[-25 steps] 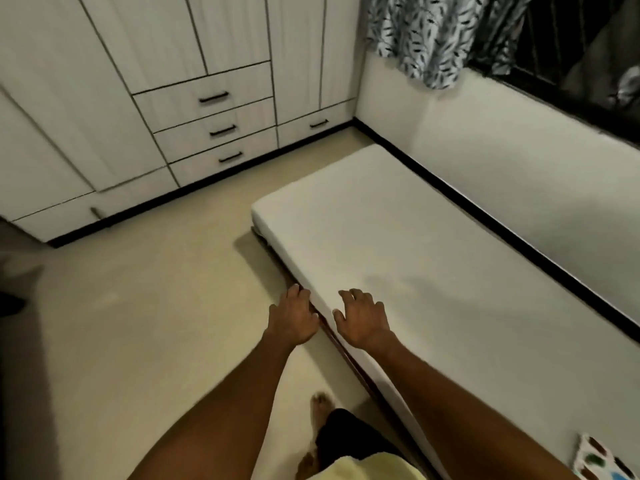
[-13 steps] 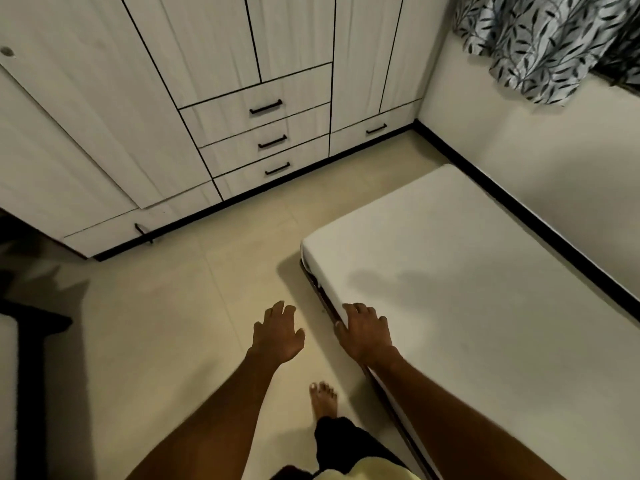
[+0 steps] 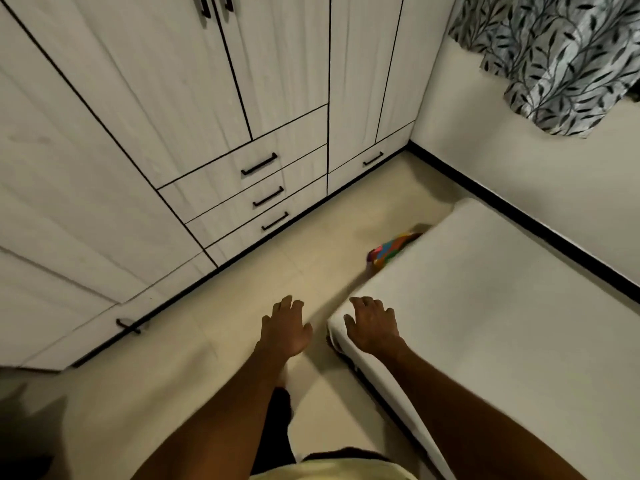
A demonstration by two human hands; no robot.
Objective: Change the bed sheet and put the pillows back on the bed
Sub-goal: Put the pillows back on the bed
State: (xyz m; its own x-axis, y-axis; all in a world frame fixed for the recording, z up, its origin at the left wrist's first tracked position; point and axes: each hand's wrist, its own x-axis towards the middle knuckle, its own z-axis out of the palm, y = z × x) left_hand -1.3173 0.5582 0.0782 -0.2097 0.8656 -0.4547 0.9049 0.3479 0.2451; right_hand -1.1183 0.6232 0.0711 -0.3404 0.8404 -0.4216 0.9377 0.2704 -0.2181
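Pale wood-grain is seen on the wardrobe [image 3: 138,150] at the left, its stacked drawers fitted with black bar handles [image 3: 259,164]. Beige floor [image 3: 173,375] is spread below it. The left hand [image 3: 285,329] is held over that floor, just beside the bed, with the fingers spread wide and nothing gripped. A multicoloured item [image 3: 391,249] is glimpsed on the floor against the foot end of the mattress. It is blurred and may be cloth, though that cannot be told for sure.

The right hand [image 3: 372,327] is placed at the near corner of the mattress [image 3: 502,323], fingers loosely parted and nothing held. The mattress is seen as plain off-white, smooth and unwrinkled, with a rounded corner and a dark bed frame [image 3: 349,362] showing under its edge. It is laid along a white wall [image 3: 519,174] with black skirting. A grey leaf-patterned curtain [image 3: 561,57] is hung at the upper right.

Half a second earlier the right hand was set on the long side of the mattress, short of the corner. A second ago the left hand was touching the mattress edge. The multicoloured item was not shown in either earlier picture.
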